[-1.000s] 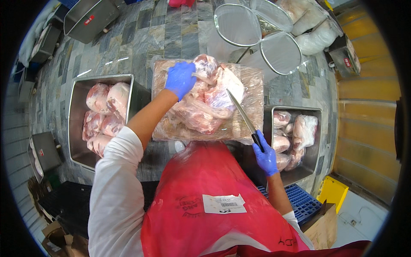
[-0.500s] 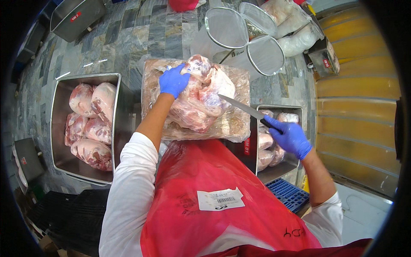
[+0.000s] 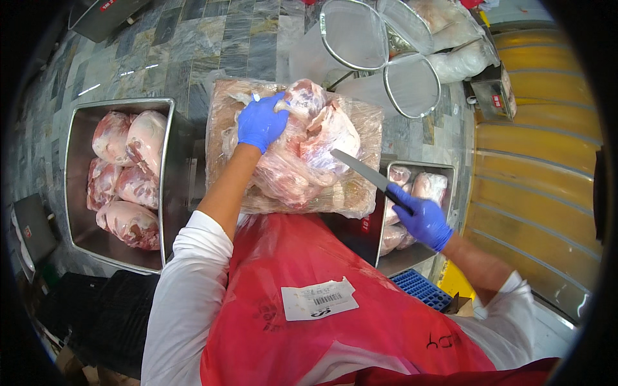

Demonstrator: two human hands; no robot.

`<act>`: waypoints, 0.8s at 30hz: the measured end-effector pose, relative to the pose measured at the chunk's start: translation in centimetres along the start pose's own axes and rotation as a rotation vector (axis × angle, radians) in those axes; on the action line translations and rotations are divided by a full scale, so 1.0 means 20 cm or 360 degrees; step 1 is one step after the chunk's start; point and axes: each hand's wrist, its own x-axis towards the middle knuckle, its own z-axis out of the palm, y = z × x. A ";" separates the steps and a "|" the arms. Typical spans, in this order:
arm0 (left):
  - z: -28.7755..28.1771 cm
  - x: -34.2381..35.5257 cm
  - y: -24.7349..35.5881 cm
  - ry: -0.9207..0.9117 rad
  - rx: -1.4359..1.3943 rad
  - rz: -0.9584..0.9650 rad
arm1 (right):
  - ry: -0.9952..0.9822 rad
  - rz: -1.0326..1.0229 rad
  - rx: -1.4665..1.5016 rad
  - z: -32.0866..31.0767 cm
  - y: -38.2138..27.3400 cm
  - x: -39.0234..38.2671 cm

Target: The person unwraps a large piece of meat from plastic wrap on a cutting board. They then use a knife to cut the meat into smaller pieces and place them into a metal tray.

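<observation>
In the head view, my gloved left hand (image 3: 261, 125) grips the upper left of a pile of raw meat (image 3: 328, 132) with plastic film around it. The pile rests on a plastic-wrapped block (image 3: 225, 186) in front of me. My gloved right hand (image 3: 418, 219) holds a long knife (image 3: 360, 168) by its black handle, its blade slanting up-left with the tip at the right side of the meat. Whether the tip touches the meat, I cannot tell.
Steel bins stand left (image 3: 165, 186) and right (image 3: 449, 183), both holding meat pieces. Hoop-rimmed clear bags (image 3: 412, 87) stand beyond the block, beside pale wrapped bundles (image 3: 463, 61). A blue crate (image 3: 421, 289) lies low at the right. A yellow panel (image 3: 528, 180) runs along the right side.
My right hand and elbow have swung out to the right, and the knife lies at a flatter angle. My left hand stays on the meat. The whole view has shifted slightly.
</observation>
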 end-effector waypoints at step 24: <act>0.05 0.01 -0.09 0.0006 0.0035 -0.0145 | 0.1088 0.0156 0.1019 1.80 0.13 0.28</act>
